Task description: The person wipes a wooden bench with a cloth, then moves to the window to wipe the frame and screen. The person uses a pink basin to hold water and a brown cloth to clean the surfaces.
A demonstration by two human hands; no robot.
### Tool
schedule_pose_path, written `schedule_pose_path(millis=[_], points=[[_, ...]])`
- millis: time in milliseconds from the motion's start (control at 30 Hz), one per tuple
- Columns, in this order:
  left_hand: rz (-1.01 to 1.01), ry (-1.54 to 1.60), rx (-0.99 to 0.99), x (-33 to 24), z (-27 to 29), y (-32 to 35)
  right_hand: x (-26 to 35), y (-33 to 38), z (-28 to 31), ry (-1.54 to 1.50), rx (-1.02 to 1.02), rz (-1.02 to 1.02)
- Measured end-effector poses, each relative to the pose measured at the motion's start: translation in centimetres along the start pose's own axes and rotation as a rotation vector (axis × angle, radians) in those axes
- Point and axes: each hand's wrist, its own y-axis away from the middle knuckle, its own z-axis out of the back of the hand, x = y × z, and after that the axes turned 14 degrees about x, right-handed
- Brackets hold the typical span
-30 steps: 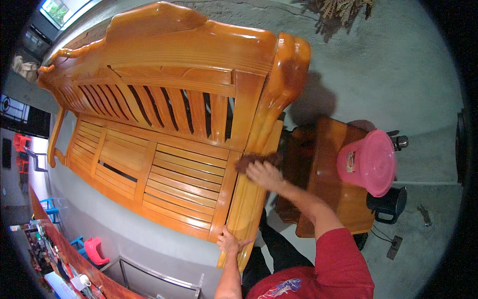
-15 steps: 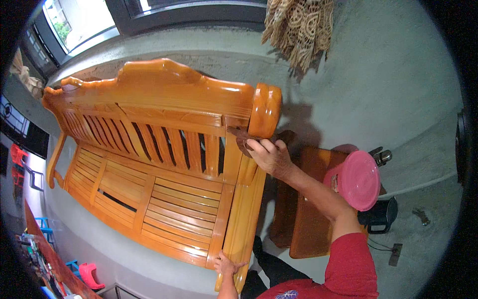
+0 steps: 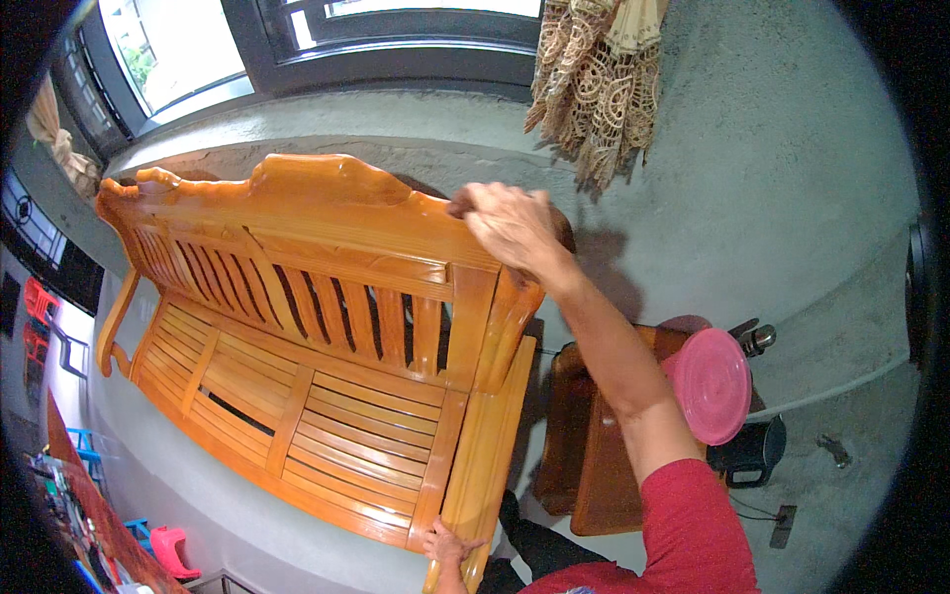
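A glossy orange-brown wooden bench with a slatted seat and back fills the left and middle of the head view. On the top rail of its backrest, near the right end, my right hand is closed over a dark brown cloth. Only a small part of the cloth shows past my fingers; the hand covers the rest. At the front of the right armrest, my left hand lies with fingers spread, touching the wood where armrest and seat meet.
Right of the bench stands a brown wooden side table bearing a pink lidded tub and a dark kettle. A lace curtain hangs above, beside the window. Pink and blue stools are at lower left.
My right hand has moved up with the brown cloth, from the backrest's right post to its top rail. My left hand stays on the armrest. The view has shifted slightly.
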Motion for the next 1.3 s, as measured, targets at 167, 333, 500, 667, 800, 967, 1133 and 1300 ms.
schedule_pose_path(millis=[167, 333, 500, 667, 800, 967, 1133, 1300], points=[[-0.018, -0.025, 0.012, 0.0, 0.5, 0.1, 4.0, -3.7, -2.4, 0.145, -0.278, 0.091], [-0.044, -0.034, 0.013, 0.9, 0.1, -0.9, 1.2, -0.8, -1.6, 0.328, -0.290, 0.146], [-0.056, -0.035, -0.030, 1.2, -0.4, -1.5, -1.0, 4.2, -1.5, 0.255, -0.441, 0.162], [-0.068, 0.046, -0.046, 0.6, -0.5, -0.6, -1.4, 7.8, -2.8, 0.273, -0.604, 0.031], [-0.083, 0.063, -0.053, 0.6, -0.7, 0.0, -1.3, 4.8, -2.8, 0.218, -0.566, 0.010], [-0.052, 0.053, 0.002, 0.4, -0.2, 0.1, 2.6, 0.3, -3.2, 0.480, -0.623, 0.190], [-0.069, 0.082, -0.028, 0.3, 0.1, 0.7, 2.7, 0.6, -4.0, 0.592, -0.627, 0.415], [-0.089, 0.103, -0.051, 0.6, 0.0, 0.6, 1.6, 3.2, -9.1, 0.903, -0.241, 0.405]])
